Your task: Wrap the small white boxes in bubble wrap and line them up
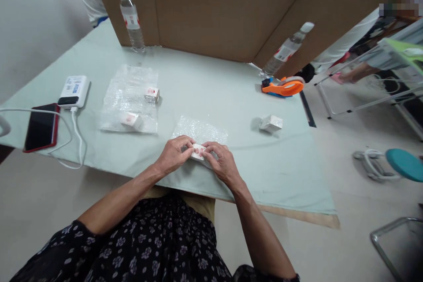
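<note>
Near the table's front edge, a small white box (198,151) with red print is held between my two hands. My left hand (175,154) pinches its left end, and my right hand (222,159) grips the right end. Under and behind the box lies a sheet of bubble wrap (201,130). To the left, a larger stack of bubble wrap (122,88) carries a small printed box (152,94) at its right edge and another small box (131,120) near its front. A small wrapped box (271,124) sits on the right.
An orange tape dispenser (282,87) and a water bottle (287,50) stand at the back right. Another bottle (132,22) stands before the cardboard panel (205,9). A power bank (74,91) and phone (42,127) with a white cable lie left. A teal stool (405,164) is on the floor.
</note>
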`<action>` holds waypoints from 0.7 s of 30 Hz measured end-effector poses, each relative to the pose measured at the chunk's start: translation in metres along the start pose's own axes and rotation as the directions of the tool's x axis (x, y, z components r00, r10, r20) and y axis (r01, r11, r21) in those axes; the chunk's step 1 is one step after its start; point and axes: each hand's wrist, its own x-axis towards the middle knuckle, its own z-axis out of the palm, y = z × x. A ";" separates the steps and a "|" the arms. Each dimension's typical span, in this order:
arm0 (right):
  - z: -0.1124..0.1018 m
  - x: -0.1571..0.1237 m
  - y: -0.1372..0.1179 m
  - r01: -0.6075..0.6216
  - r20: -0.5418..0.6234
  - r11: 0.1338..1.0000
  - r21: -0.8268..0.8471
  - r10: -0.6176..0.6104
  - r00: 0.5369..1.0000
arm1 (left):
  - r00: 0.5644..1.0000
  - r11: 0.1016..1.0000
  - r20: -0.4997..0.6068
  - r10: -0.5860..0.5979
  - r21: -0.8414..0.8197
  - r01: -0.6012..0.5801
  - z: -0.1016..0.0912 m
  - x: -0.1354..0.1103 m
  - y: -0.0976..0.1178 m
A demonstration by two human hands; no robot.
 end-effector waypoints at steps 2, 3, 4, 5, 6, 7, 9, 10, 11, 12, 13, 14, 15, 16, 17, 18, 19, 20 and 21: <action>0.000 -0.002 -0.002 -0.011 0.004 1.000 0.001 0.011 1.000 | 1.000 1.000 0.003 0.006 0.001 -0.006 0.000 -0.001 0.000; -0.001 -0.003 -0.003 -0.015 0.006 1.000 0.003 0.015 1.000 | 1.000 1.000 0.003 0.008 0.002 -0.008 0.000 -0.001 0.000; -0.001 -0.004 -0.004 -0.019 0.009 1.000 0.005 0.019 1.000 | 1.000 1.000 0.001 0.008 0.003 -0.008 0.000 -0.002 0.000; -0.001 -0.004 -0.005 -0.022 0.010 1.000 0.008 0.022 1.000 | 1.000 1.000 -0.002 0.008 0.004 -0.007 0.000 -0.003 0.000; -0.001 -0.004 -0.006 -0.024 0.012 1.000 0.011 0.024 1.000 | 1.000 1.000 -0.006 0.007 0.005 -0.007 0.001 -0.003 -0.001; 0.000 -0.004 -0.006 -0.026 0.011 1.000 0.013 0.025 1.000 | 1.000 1.000 -0.010 0.007 0.004 -0.007 0.001 -0.003 -0.001; 0.001 -0.002 -0.004 -0.029 0.006 0.999 0.016 0.029 1.000 | 1.000 1.000 -0.014 0.004 0.000 -0.004 0.001 -0.003 -0.001; 0.002 -0.001 -0.002 -0.031 0.001 0.999 0.024 0.031 1.000 | 1.000 1.000 -0.012 0.001 -0.001 -0.001 0.001 -0.002 -0.001; 0.003 0.000 0.000 -0.034 -0.005 0.999 0.036 0.034 0.999 | 1.000 1.000 -0.006 -0.004 0.001 0.004 0.000 -0.001 -0.001; 0.004 0.001 0.002 -0.036 -0.013 0.998 0.052 0.036 0.999 | 1.000 1.000 0.004 -0.010 0.008 0.010 0.000 0.000 0.000; 0.004 0.001 0.003 -0.035 -0.023 0.997 0.065 0.037 0.999 | 1.000 1.000 0.016 -0.017 0.020 0.016 -0.001 0.001 0.000; 0.004 0.000 0.003 -0.030 -0.041 0.997 0.065 0.033 0.999 | 0.999 0.999 0.033 -0.023 0.032 0.022 -0.002 0.003 0.001; 0.004 -0.001 0.001 -0.022 -0.072 0.999 0.042 0.025 0.997 | 0.998 0.999 0.049 -0.031 0.045 0.029 -0.003 0.004 0.001; 0.003 -0.004 -0.002 -0.012 -0.116 1.000 -0.010 0.011 0.993 | 0.997 0.998 0.060 -0.038 0.054 0.035 -0.004 0.005 0.001; 0.002 -0.008 -0.008 -0.003 -0.165 0.996 -0.085 -0.011 0.986 | 0.997 0.997 0.069 -0.045 0.060 0.041 -0.005 0.006 0.001; 0.001 -0.012 -0.014 0.008 -0.206 0.985 -0.173 -0.044 0.978 | 0.996 0.997 0.076 -0.049 0.062 0.045 -0.006 0.007 0.000; 0.001 -0.016 -0.022 0.028 -0.222 0.965 -0.261 -0.088 0.971 | 0.995 0.997 0.081 -0.052 0.062 0.047 -0.006 0.007 0.000; 0.002 -0.020 -0.029 0.060 -0.207 0.939 -0.338 -0.136 0.969 | 0.995 0.997 0.084 -0.052 0.061 0.047 -0.006 0.008 -0.001; 0.003 -0.024 -0.035 0.105 -0.163 0.912 -0.396 -0.182 0.970 | 0.995 0.997 0.087 -0.048 0.059 0.043 -0.006 0.008 -0.003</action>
